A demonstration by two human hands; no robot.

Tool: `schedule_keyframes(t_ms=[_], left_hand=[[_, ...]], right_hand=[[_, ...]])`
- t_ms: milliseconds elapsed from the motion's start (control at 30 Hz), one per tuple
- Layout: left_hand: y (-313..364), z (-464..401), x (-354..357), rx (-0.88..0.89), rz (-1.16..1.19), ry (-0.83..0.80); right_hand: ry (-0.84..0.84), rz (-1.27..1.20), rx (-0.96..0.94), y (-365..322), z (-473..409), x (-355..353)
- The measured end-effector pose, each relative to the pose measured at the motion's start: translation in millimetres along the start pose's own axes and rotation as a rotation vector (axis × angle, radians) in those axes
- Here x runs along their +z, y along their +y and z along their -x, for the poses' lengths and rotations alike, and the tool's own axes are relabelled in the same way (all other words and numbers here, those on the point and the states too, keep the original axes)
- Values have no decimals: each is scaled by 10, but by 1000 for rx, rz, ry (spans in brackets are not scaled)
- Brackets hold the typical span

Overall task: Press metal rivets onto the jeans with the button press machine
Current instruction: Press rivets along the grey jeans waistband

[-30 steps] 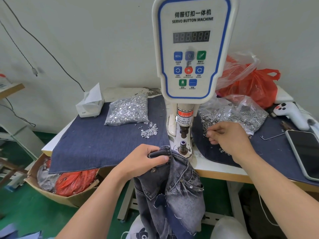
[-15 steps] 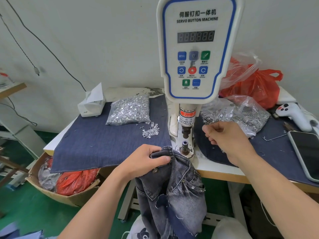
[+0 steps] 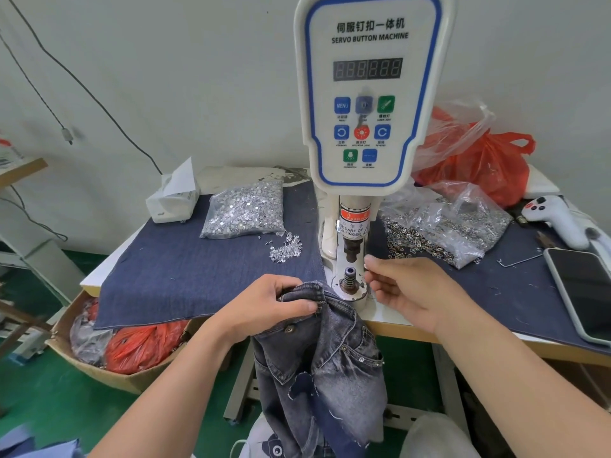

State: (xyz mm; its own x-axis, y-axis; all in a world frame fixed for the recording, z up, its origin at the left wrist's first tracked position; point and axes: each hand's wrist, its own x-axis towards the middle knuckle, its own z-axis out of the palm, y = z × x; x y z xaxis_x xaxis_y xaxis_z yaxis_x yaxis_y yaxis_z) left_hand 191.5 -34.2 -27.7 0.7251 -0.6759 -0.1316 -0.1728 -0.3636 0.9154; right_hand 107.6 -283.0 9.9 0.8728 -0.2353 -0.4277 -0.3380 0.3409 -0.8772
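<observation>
Both forearms reach in from 6 o'clock toward 12. The left hand (image 3: 264,305) lies palm down, fingers and thumb curled in a grip at its 3 o'clock side. The right hand (image 3: 406,292) has thumb and forefinger pinched together, pointing to 10 o'clock.
</observation>
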Motion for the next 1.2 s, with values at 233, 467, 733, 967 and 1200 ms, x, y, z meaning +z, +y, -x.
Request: schedule_keyframes(t_ms=[233, 467, 733, 967, 1200], left_hand=[[0, -6, 53, 8, -22, -4], [-28, -5, 61, 24, -48, 3], [-24, -5, 52, 21, -61, 8], [8, 21, 56, 23, -50, 9], [58, 64, 28, 20, -11, -25]], right_hand=[[-108, -393, 255, -42, 89, 205], [-91, -507, 273, -39, 138, 283], [-88, -567, 254, -52, 176, 313], [-94, -629, 264, -65, 189, 341], [-106, -507, 182, 9, 221, 187]])
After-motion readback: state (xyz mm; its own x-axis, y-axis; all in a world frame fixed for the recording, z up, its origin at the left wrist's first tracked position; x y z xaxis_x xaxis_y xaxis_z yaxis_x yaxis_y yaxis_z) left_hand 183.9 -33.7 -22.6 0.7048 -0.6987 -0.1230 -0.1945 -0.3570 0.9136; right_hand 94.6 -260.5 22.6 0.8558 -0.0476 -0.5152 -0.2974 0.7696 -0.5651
